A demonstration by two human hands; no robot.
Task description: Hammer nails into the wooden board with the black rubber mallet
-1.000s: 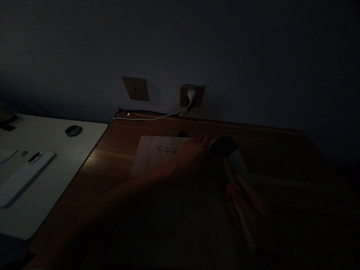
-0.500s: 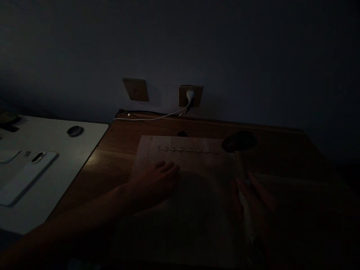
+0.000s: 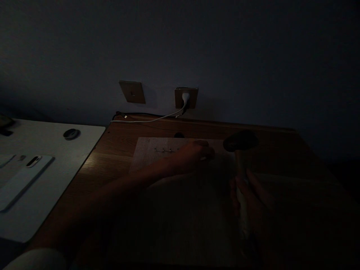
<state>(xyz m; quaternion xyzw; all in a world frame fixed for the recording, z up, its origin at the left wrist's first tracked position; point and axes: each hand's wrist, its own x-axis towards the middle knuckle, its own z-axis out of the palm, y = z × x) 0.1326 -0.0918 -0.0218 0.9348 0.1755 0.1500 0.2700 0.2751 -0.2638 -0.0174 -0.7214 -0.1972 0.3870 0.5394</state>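
Left hand (image 3: 197, 155) back up at nail row (image 3: 165, 150) — grip unclear; right hand (image 3: 249, 200) closed rnd hammer (image 3: 240, 141).

Dim home room, seemingly: wooden desk (image 3: 112, 157) under the left hand (image 3: 197, 154), wall socket (image 3: 186, 98) and switch (image 3: 132, 92) beyond it.

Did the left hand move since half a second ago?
Yes. The left hand moved across the wooden board onto the nail row, covering its right part.
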